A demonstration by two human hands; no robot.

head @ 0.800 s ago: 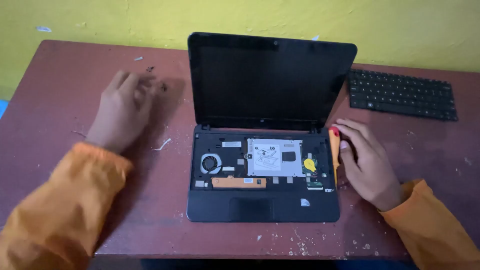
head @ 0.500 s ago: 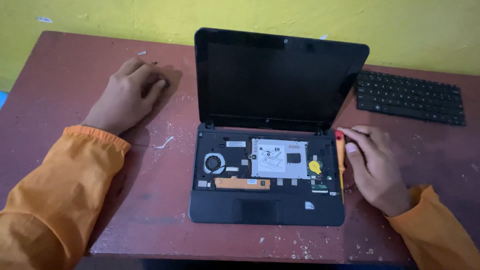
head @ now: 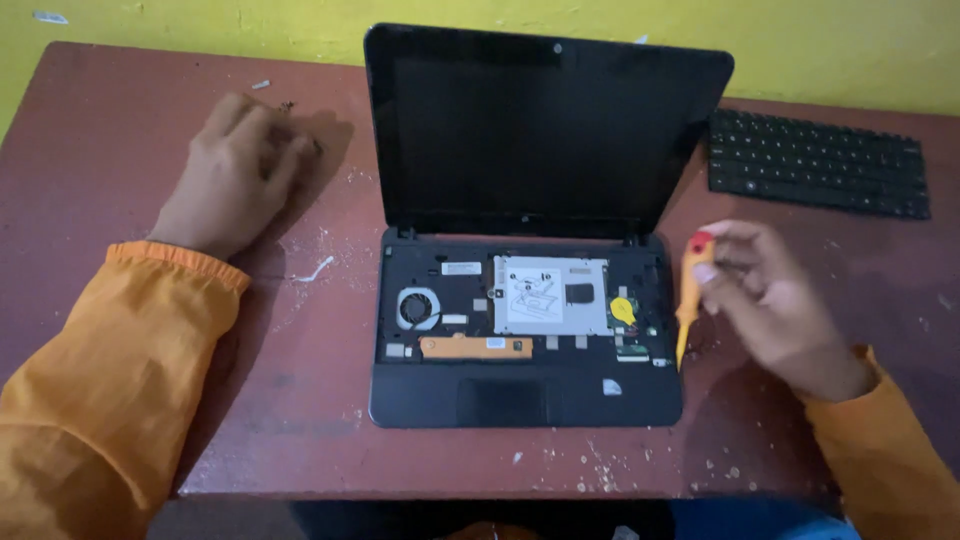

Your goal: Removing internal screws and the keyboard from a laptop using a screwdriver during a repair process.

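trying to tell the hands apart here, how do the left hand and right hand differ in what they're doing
The left hand lies palm down on the table, far left of the laptop, holding nothing visible. The right hand is raised beside the laptop's right edge, fingers gripping an orange screwdriver that points down. Both wear orange sleeves.

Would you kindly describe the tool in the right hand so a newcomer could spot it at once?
Start at the open laptop on the reddish table, its keyboard removed and its insides showing. Just off its right edge, the right hand holds a slim screwdriver pointing down. Its orange-yellow handle and red cap are unlike anything nearby.
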